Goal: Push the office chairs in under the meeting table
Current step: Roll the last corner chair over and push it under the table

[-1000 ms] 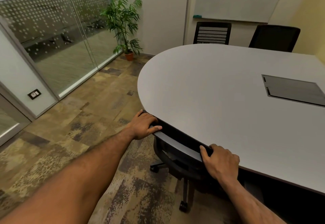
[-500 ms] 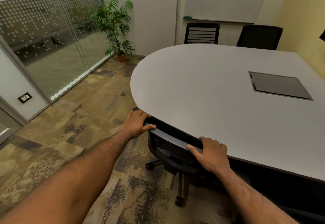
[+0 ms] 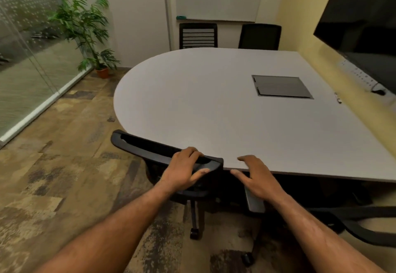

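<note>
A black office chair (image 3: 141, 146) stands tucked against the near curved edge of the grey meeting table (image 3: 214, 105), its top rail touching the tabletop rim. My left hand (image 3: 184, 169) grips the right end of that rail, fingers over the top and thumb on the near side. Just to the right of the chair, my right hand (image 3: 255, 176) is at the table edge with fingers spread and nothing in it. The chair's seat is hidden under the table; its post and castors (image 3: 194, 233) show below.
Part of another black chair (image 3: 364, 225) juts in at the lower right. Two more chairs (image 3: 198, 35) (image 3: 259, 36) stand at the table's far side. A potted plant (image 3: 90, 34) and glass wall (image 3: 25, 62) lie left, a dark screen (image 3: 364, 15) right.
My left hand slid from the left end of the chair's rail to its right end. My right hand let go of the rail and moved right to the table edge. The view swung right.
</note>
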Motion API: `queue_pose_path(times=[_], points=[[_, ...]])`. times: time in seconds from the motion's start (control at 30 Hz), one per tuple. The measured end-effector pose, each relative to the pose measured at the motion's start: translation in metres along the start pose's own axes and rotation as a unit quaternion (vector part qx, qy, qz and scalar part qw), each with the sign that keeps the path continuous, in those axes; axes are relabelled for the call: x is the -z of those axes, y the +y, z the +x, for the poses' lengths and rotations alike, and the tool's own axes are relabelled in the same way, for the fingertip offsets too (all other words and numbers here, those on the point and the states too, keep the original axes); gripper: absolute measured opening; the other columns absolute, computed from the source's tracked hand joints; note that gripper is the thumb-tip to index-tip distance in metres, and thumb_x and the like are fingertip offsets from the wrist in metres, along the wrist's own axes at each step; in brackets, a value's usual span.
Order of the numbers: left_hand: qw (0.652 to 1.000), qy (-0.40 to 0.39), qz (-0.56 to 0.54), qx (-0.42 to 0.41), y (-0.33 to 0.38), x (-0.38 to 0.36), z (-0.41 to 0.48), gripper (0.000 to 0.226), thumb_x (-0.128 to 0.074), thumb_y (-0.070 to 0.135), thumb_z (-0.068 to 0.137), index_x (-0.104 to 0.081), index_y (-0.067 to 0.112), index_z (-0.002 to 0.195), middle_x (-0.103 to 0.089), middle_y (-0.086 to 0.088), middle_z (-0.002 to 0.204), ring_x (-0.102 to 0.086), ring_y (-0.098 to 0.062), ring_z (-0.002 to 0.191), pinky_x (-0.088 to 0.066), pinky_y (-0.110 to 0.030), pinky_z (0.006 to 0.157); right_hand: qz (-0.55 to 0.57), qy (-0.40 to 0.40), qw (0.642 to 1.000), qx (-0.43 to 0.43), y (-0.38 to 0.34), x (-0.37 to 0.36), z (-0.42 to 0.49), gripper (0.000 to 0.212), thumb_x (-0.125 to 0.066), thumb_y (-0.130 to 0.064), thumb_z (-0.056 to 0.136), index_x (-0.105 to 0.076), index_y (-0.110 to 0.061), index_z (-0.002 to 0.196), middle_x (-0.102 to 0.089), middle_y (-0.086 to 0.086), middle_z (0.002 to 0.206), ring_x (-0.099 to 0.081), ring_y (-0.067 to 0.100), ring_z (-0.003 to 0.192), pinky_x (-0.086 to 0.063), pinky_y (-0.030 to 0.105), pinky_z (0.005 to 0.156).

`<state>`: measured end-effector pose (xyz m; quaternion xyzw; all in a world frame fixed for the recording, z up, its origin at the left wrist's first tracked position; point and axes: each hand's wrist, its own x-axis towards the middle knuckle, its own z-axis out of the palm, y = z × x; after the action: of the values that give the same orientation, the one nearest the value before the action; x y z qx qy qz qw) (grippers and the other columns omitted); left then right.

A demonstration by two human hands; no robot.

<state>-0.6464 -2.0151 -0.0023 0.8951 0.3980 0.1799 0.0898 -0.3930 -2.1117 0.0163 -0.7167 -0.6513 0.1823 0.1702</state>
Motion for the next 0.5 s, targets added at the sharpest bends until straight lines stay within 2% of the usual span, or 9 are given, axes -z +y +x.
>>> queue_pose_path(times=[0.1, 0.17, 0.27, 0.33, 0.37, 0.43, 0.5], points=[[0.999, -0.037, -0.013, -0.028, 0.051, -0.024, 0.014, 0.062, -0.042, 0.069, 0.091, -0.055, 0.022, 0.131, -0.053, 0.0, 0.129, -0.051, -0.018, 0.117, -0.042, -0.038, 0.104, -0.007, 0.026, 0.997, -0.065, 0.055, 0.039, -0.024, 0.061, -0.052, -0.061, 0.092, -0.054, -0.019, 0.136, -0.053, 0.002, 0.14, -0.047, 0.02, 0.131, -0.037, 0.035, 0.108], [0.998, -0.066, -0.01, -0.018, 0.078, -0.039, 0.024, 0.064, -0.037, 0.071, 0.092, -0.05, 0.026, 0.135, -0.048, 0.002, 0.137, -0.044, -0.016, 0.128, -0.031, -0.047, 0.112, -0.022, 0.044, 0.994, -0.097, 0.088, 0.06, -0.04, 0.061, -0.051, -0.061, 0.092, -0.056, -0.018, 0.134, -0.055, 0.003, 0.138, -0.048, 0.022, 0.129, -0.039, 0.037, 0.107], [0.993, -0.085, 0.008, 0.077, 0.113, -0.061, 0.039, 0.063, -0.035, 0.072, 0.092, -0.048, 0.03, 0.136, -0.045, 0.005, 0.14, -0.038, -0.016, 0.134, -0.016, -0.063, 0.113, -0.049, 0.058, 0.988, -0.133, 0.131, 0.09, -0.061, 0.062, -0.049, -0.062, 0.092, -0.057, -0.017, 0.134, -0.056, 0.004, 0.138, -0.049, 0.023, 0.129, -0.04, 0.041, 0.107], [0.985, -0.098, 0.024, 0.137, 0.136, -0.073, 0.047, 0.063, -0.037, 0.071, 0.092, -0.048, 0.029, 0.136, -0.045, 0.003, 0.139, -0.036, -0.018, 0.136, -0.004, -0.068, 0.114, -0.063, 0.067, 0.985, -0.147, 0.155, 0.107, -0.071, 0.064, -0.047, -0.064, 0.091, -0.058, -0.016, 0.133, -0.057, 0.005, 0.136, -0.05, 0.024, 0.128, -0.041, 0.041, 0.106], [0.984, -0.107, 0.032, 0.141, 0.149, -0.08, 0.051, 0.064, -0.037, 0.072, 0.091, -0.048, 0.027, 0.136, -0.045, 0.002, 0.139, -0.037, -0.019, 0.136, 0.001, -0.068, 0.114, -0.07, 0.071, 0.983, -0.155, 0.166, 0.116, -0.077, 0.064, -0.047, -0.065, 0.091, -0.059, -0.016, 0.131, -0.057, 0.005, 0.135, -0.051, 0.025, 0.127, -0.042, 0.042, 0.105], [0.986, -0.125, 0.025, 0.108, 0.177, -0.091, 0.058, 0.067, -0.037, 0.073, 0.09, -0.048, 0.025, 0.136, -0.047, -0.001, 0.138, -0.039, -0.021, 0.135, 0.005, -0.066, 0.115, -0.081, 0.081, 0.978, -0.171, 0.189, 0.13, -0.088, 0.063, -0.047, -0.065, 0.091, -0.061, -0.016, 0.128, -0.059, 0.005, 0.131, -0.053, 0.026, 0.123, -0.043, 0.042, 0.102], [0.986, -0.153, -0.012, 0.059, 0.206, -0.101, 0.065, 0.07, -0.038, 0.074, 0.089, -0.047, 0.025, 0.137, -0.047, -0.001, 0.139, -0.04, -0.021, 0.134, 0.002, -0.063, 0.116, -0.094, 0.092, 0.972, -0.195, 0.214, 0.142, -0.101, 0.063, -0.046, -0.067, 0.091, -0.063, -0.016, 0.124, -0.062, 0.005, 0.125, -0.055, 0.026, 0.118, -0.046, 0.044, 0.098]])
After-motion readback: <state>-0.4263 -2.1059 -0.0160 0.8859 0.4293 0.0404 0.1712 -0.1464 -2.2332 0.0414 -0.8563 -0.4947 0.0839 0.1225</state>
